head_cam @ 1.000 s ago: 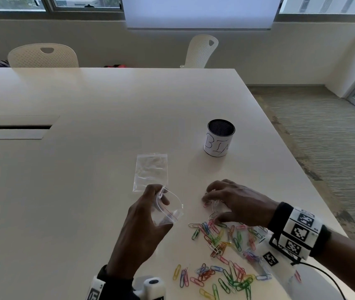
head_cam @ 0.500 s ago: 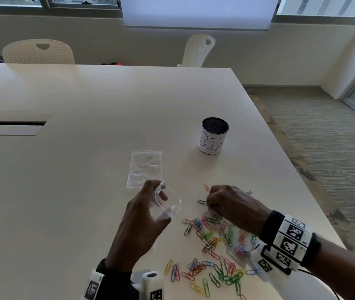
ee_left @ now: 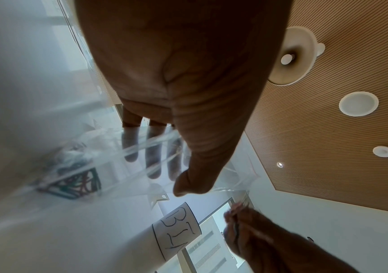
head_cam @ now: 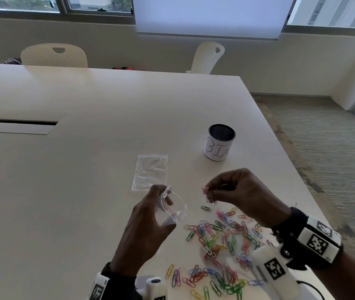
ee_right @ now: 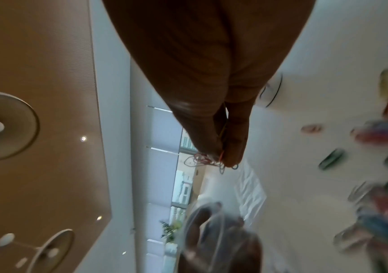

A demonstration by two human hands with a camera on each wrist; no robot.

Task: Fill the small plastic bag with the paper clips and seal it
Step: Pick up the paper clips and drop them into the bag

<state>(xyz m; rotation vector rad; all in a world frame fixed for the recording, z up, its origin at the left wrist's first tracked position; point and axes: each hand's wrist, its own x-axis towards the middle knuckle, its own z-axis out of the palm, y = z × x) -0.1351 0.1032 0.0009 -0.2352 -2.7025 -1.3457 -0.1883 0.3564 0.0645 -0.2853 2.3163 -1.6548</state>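
Left grip: the left hand [head_cam: 148,226] holds the small bag [head_cam: 172,211], mouth propped open, above the desk [head_cam: 75,191].
Right grip: the right hand [head_cam: 239,193] pinches a few clips [head_cam: 208,194] just beside the bag's mouth.
Progress: early, by judgement; most paper clips [head_cam: 217,245] lie scattered on the desk, sealing not yet begun.
Head view only: spare bag [head_cam: 150,172] and cup [head_cam: 219,142] beyond.
Left wrist view only: some clips already inside the bag [ee_left: 76,180].
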